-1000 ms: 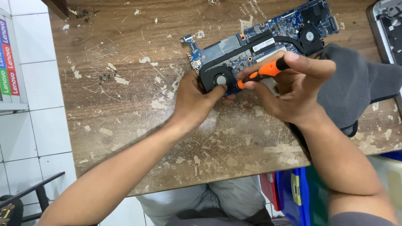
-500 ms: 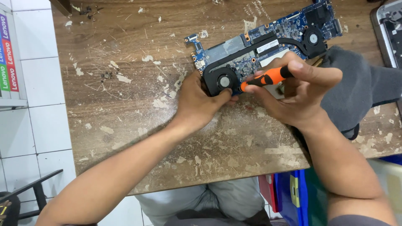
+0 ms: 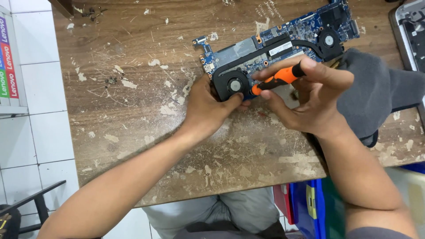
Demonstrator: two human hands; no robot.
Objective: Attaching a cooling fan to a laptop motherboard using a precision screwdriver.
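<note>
Left arm: bare forearm runs up from the lower left edge across the table (image 3: 133,132), wrist straight, palm down.
Left hand (image 3: 208,110): rests on the table at the near left corner of the circuit board, thumb and fingertips pressed against the rim of the round black fan (image 3: 233,85); the fingers are curled onto the fan housing, not closed around it.
Right arm: comes up from the lower right corner, forearm angled toward the middle, wrist bent inward.
Right hand (image 3: 310,104): closed on the orange-and-black screwdriver (image 3: 276,81), thumb on top and fingers wrapped beneath the handle.
Screwdriver: lies nearly level, pointing left, its tip end at the right side of the near fan.
Hands together: close, almost touching at the fan, one on each side of it.
Circuit board (image 3: 248,51): blue, long, set slantwise on the table just beyond both hands, its near left end under the fingertips; a black heat pipe links the near fan to a second fan (image 3: 328,40) at the far right end.
Grey cloth (image 3: 376,88): on the table right of the right hand, touching the board's far end.
Hidden: the screwdriver's tip and the screw it meets are too small to make out; the right palm covers part of the board's near edge.
Cut off: a grey laptop shell (image 3: 409,31) at the upper right edge.
</note>
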